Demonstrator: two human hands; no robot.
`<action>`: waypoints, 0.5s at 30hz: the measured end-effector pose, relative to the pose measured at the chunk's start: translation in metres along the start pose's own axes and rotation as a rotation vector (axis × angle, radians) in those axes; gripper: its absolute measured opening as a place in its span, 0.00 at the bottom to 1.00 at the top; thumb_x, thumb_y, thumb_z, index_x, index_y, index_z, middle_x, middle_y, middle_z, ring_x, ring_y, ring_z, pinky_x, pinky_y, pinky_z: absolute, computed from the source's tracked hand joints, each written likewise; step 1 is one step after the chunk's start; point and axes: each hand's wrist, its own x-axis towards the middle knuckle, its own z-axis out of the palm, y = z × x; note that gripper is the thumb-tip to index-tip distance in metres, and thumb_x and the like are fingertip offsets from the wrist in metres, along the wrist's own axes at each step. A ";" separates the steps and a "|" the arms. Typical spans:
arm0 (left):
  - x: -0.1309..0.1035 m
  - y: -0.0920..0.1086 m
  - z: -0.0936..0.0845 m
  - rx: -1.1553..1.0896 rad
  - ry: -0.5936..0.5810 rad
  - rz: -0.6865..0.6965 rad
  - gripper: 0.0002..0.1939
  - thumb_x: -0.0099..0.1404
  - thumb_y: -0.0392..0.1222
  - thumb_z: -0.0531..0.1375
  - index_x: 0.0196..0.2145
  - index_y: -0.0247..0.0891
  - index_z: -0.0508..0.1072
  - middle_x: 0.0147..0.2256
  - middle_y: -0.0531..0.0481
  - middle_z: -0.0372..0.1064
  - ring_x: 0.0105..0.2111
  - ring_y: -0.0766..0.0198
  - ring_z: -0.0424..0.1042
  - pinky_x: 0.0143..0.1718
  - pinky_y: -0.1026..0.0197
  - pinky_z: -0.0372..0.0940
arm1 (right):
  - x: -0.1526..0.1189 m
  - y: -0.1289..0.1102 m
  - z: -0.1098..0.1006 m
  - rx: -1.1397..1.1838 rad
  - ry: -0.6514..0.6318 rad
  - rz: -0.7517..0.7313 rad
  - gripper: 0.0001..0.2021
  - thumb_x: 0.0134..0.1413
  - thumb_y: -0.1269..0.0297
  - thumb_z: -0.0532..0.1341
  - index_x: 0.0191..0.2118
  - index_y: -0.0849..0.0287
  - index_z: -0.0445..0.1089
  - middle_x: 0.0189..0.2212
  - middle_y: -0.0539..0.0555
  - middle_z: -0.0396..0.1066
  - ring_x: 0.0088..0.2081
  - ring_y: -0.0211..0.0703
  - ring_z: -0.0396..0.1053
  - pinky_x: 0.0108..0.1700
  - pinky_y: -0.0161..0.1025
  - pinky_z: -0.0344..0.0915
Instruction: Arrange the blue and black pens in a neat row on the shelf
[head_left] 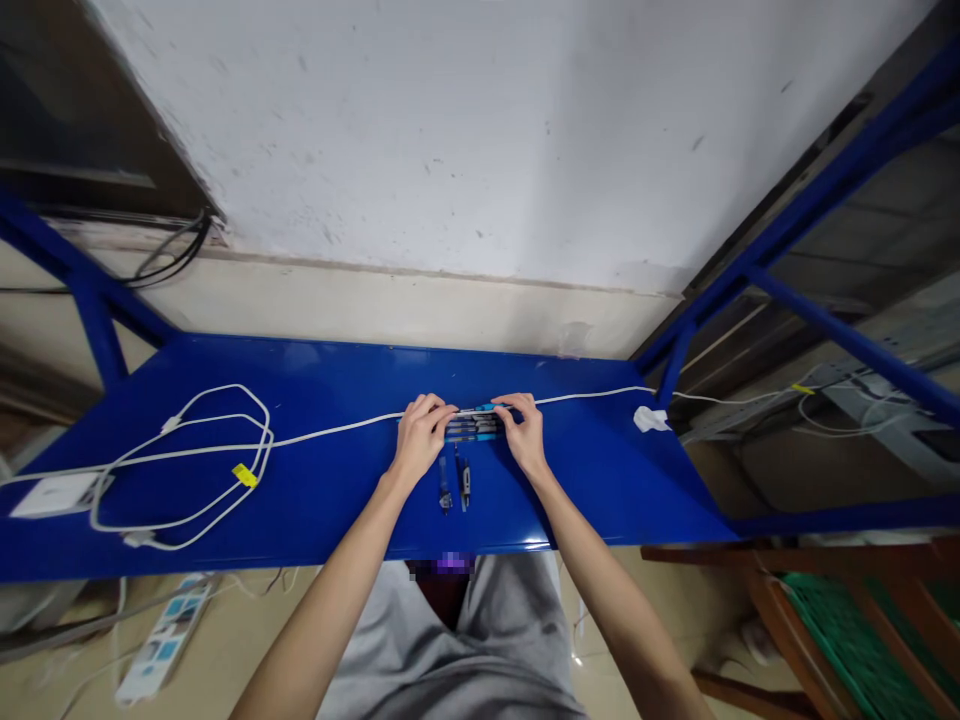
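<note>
Several slim pens [471,428] with dark barrels and light-blue ends lie side by side on the blue tabletop [337,500]. At the far side of this row, my left hand [421,432] pinches the left end of a pen [474,410]. My right hand [521,428] has its thumb and fingers closed at that pen's light-blue right end. Fingers cover both of its tips. Closer to me, a blue see-through pen piece [444,482] and a dark pen piece [466,482] lie lengthwise toward the table edge.
A white cable [330,430] runs across the table behind my hands, with loops and a yellow tag [244,475] at left. Crumpled white tissue [649,418] lies right. Blue frame posts [675,360] stand at both ends. A power strip [166,635] is on the floor.
</note>
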 end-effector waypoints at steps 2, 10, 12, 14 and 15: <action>0.000 0.000 0.000 0.005 -0.011 -0.001 0.13 0.76 0.42 0.55 0.42 0.42 0.81 0.37 0.47 0.73 0.41 0.56 0.70 0.44 0.52 0.63 | 0.000 0.001 0.001 -0.006 0.001 0.003 0.08 0.65 0.59 0.63 0.37 0.53 0.79 0.38 0.54 0.80 0.46 0.52 0.71 0.54 0.50 0.65; 0.000 0.002 0.000 0.016 -0.024 0.022 0.13 0.76 0.42 0.55 0.42 0.42 0.81 0.37 0.47 0.73 0.40 0.56 0.70 0.43 0.52 0.62 | -0.001 -0.001 0.001 -0.002 -0.018 -0.022 0.08 0.65 0.60 0.63 0.38 0.52 0.79 0.38 0.54 0.81 0.46 0.52 0.70 0.54 0.49 0.65; 0.000 0.002 0.000 0.007 -0.031 0.034 0.13 0.76 0.42 0.55 0.42 0.41 0.80 0.37 0.47 0.73 0.40 0.57 0.69 0.43 0.52 0.62 | -0.001 -0.003 0.001 -0.019 -0.036 -0.017 0.08 0.65 0.60 0.63 0.37 0.52 0.79 0.38 0.54 0.81 0.47 0.52 0.70 0.54 0.50 0.65; -0.001 0.001 0.000 -0.012 -0.056 0.053 0.13 0.77 0.43 0.55 0.43 0.41 0.80 0.37 0.47 0.72 0.41 0.57 0.69 0.44 0.52 0.63 | -0.002 -0.005 0.001 -0.031 -0.054 -0.021 0.08 0.65 0.59 0.63 0.38 0.52 0.80 0.39 0.54 0.81 0.47 0.52 0.70 0.54 0.50 0.65; -0.001 0.001 0.000 -0.023 -0.069 0.062 0.13 0.77 0.43 0.54 0.44 0.41 0.80 0.38 0.47 0.72 0.41 0.57 0.69 0.45 0.52 0.64 | -0.003 -0.006 0.002 -0.029 -0.058 -0.027 0.08 0.65 0.59 0.63 0.38 0.52 0.80 0.39 0.54 0.80 0.47 0.52 0.70 0.55 0.50 0.65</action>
